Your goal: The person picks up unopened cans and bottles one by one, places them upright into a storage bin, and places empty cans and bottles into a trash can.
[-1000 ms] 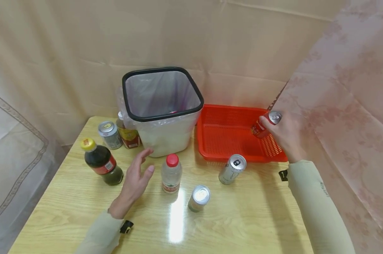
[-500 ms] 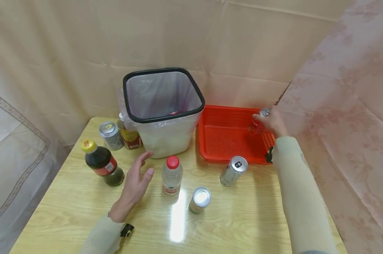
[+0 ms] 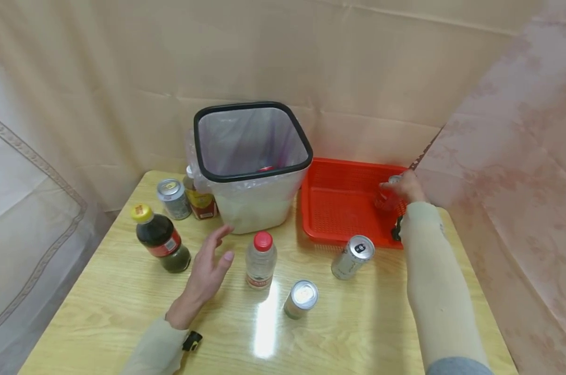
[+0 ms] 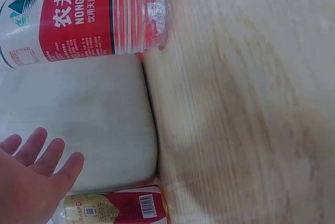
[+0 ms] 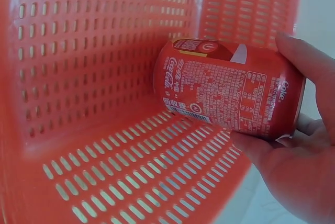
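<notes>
A red Coke can (image 5: pixel 225 85) is in my right hand (image 5: pixel 303 150), gripped near its top end by thumb and fingers. It stands inside the red plastic basket (image 3: pixel 344 237), towards the right end; in the head view my right hand (image 3: pixel 407 186) hides part of it. My left hand (image 3: pixel 208 271) hovers over the table with fingers relaxed and holds nothing. It is between a dark cola bottle (image 3: pixel 163 242) with a yellow cap and a clear water bottle (image 3: pixel 261 265) with a red cap. The left wrist view shows that water bottle's red label (image 4: pixel 78 17) close up.
A lined white bin (image 3: pixel 255 205) with a black rim stands at the back; something red shows inside. Left of it are a silver can (image 3: pixel 174 199) and a yellow-red bottle (image 3: pixel 200 200). Two more cans, one grey-white (image 3: pixel 352 258) and one pale (image 3: pixel 300 299), stand before the basket.
My right hand has carried the Coke can inward and down into the basket's right end. The left hand stays in place. The head view has shifted slightly.
</notes>
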Motion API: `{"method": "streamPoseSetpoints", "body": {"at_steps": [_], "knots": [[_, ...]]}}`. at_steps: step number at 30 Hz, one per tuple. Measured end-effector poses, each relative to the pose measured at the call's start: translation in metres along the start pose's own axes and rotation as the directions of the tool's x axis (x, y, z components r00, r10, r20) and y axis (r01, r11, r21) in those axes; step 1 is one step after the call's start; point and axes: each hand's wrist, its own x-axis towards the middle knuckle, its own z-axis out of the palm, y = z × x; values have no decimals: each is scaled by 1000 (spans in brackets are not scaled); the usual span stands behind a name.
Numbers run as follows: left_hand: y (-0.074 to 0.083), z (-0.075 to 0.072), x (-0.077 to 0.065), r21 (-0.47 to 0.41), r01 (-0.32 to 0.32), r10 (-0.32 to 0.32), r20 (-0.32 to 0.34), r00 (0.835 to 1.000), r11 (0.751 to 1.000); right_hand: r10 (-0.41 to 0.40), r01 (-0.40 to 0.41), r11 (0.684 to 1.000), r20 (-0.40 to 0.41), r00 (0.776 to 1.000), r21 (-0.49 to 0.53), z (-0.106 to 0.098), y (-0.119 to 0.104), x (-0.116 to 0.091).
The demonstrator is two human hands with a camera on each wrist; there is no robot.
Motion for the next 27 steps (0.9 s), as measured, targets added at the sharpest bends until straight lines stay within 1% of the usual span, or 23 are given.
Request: {"method": "streamPoseSetpoints", "body": {"at_steps": [3,6,9,11,12,13,17,19,21,25,27], "knots": [[0,3,0,2,-1,1,15,1000,1000,10,-10,1000,0,1000,-29,-1,9,-1],[1,5,0,2,2,-2,25,1000,1000,14,-13,999,15,1000,-32,-3,17,-1],[1,7,1,-3,4,-4,37,999,1000,-15,18,998,44,999,-52,-5,22,-1],[2,7,2,-1,4,-4,44,999,1000,-47,51,996,65,997,-71,-8,24,-1],[2,7,2,1,4,-4,46,999,1000,-76,83,992,73,994,-91,-10,24,-1],[2,8,3,2,5,-5,48,999,1000,-112,120,987,76,991,-108,-12,23,-2],[2,8,3,2,4,-4,47,999,1000,-204,215,963,81,976,-163,-24,18,-13],[2,8,3,-1,2,-2,46,999,1000,-240,247,953,60,969,-175,-29,20,-21],[1,8,3,-6,-1,2,45,999,1000,-273,272,943,24,962,-193,-31,27,-30],[1,7,4,-16,-12,12,40,999,1000,-356,325,915,-101,929,-240,-22,49,-47],[0,6,4,-17,-18,19,38,999,1000,-353,307,918,-166,921,-250,-15,60,-56]]}}
